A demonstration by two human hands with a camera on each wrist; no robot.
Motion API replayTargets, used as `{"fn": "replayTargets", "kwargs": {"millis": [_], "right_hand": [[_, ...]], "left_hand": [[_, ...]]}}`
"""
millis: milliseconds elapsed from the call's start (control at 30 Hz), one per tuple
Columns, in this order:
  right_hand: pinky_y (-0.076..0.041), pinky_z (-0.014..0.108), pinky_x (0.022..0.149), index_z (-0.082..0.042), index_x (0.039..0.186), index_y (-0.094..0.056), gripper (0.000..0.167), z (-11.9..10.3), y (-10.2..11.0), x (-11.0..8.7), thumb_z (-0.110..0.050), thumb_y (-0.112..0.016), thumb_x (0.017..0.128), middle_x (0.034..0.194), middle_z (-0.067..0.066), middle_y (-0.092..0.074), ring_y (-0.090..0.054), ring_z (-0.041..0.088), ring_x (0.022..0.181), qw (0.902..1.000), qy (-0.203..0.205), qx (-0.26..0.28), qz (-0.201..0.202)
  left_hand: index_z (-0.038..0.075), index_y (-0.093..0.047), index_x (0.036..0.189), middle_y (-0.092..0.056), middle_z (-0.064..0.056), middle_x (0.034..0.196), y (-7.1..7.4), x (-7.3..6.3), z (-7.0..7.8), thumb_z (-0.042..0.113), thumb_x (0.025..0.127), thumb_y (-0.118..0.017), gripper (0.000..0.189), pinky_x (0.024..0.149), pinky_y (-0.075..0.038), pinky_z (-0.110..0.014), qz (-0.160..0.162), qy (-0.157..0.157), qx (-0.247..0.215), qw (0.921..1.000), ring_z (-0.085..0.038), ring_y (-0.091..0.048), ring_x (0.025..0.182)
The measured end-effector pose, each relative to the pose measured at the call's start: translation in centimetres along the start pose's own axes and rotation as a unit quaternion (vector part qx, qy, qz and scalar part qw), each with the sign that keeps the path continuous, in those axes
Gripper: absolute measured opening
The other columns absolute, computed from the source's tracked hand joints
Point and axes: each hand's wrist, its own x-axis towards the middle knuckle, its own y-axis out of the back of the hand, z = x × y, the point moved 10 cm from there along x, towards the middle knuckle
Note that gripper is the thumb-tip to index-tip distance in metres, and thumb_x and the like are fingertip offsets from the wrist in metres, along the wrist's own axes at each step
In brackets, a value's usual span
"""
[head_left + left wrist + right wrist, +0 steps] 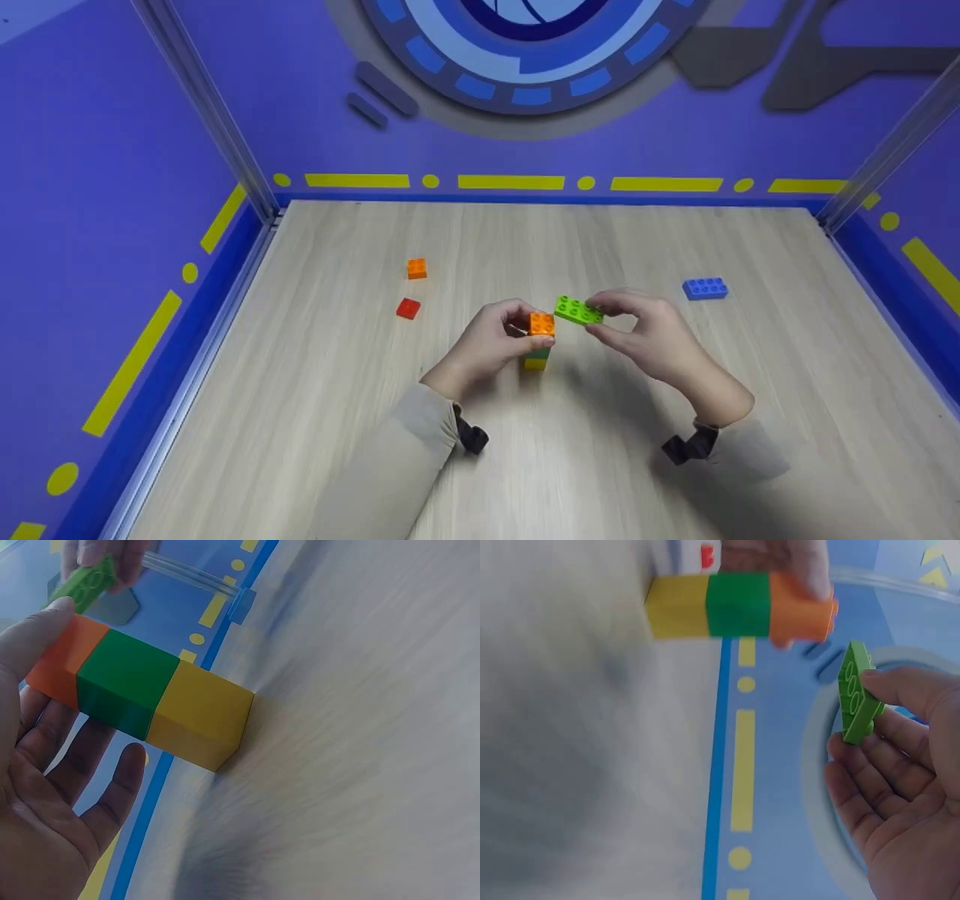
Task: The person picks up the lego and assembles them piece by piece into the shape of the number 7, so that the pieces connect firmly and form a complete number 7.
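Observation:
A stack of three bricks stands upright on the table: a yellow brick (199, 712) at the bottom, a green brick (127, 682) in the middle and an orange brick (542, 324) on top. My left hand (499, 337) grips the stack near its orange top, thumb on the near side. Just right of the stack top, my right hand (652, 330) pinches a flat lime-green brick (577, 310) between thumb and fingers, studs up. In the right wrist view the hollow underside of the lime-green brick (853, 694) shows, apart from the stack.
On the left of the wooden table (337, 390) lie a small orange brick (417, 268) and a flat red brick (408, 308). A blue brick (705, 288) with two rows of studs sits to the right. Purple panels (570, 150) wall in the back and sides.

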Motion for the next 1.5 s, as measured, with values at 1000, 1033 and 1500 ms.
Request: {"fn": "replayTargets", "kwargs": {"millis": [1000, 1033, 1500], "right_hand": [[-0.06, 0.036, 0.107, -0.016, 0.13, -0.084, 0.033, -3.0, -4.7, 1.6, -0.009, -0.089, 0.098, 0.133, 0.001, -0.083, -0.076, 0.024, 0.123, 0.9946, 0.055, 0.088, 0.008], [-0.06, 0.037, 0.107, -0.017, 0.131, -0.084, 0.033, -2.9, -4.7, 1.6, -0.01, -0.089, 0.099, 0.133, 0.0, -0.083, -0.076, 0.024, 0.123, 0.9945, 0.052, 0.091, 0.007], [-0.062, 0.023, 0.098, -0.005, 0.137, -0.08, 0.038, 0.3, -6.6, 2.1, -0.009, -0.086, 0.1, 0.133, 0.014, -0.08, -0.073, 0.018, 0.116, 0.9684, -0.028, 0.245, -0.036]], "left_hand": [[0.015, -0.077, 0.12, -0.078, 0.002, 0.116, 0.2, 0.1, -0.1, 0.03, 0.099, -0.092, 0.03, 0.099, -0.06, -0.028, 0.009, -0.015, -0.006, 0.9998, -0.011, -0.069, 0.106], [0.015, -0.077, 0.12, -0.078, 0.002, 0.115, 0.1, 0.1, -0.1, 0.032, 0.098, -0.092, 0.031, 0.099, -0.06, -0.027, 0.009, -0.016, -0.006, 0.9998, -0.011, -0.069, 0.106], [0.016, -0.078, 0.115, -0.075, 0.006, 0.108, 0.1, 0.0, -0.3, 0.037, 0.096, -0.094, 0.033, 0.093, -0.057, -0.028, 0.017, -0.012, -0.027, 0.9994, -0.01, -0.065, 0.099]]}}
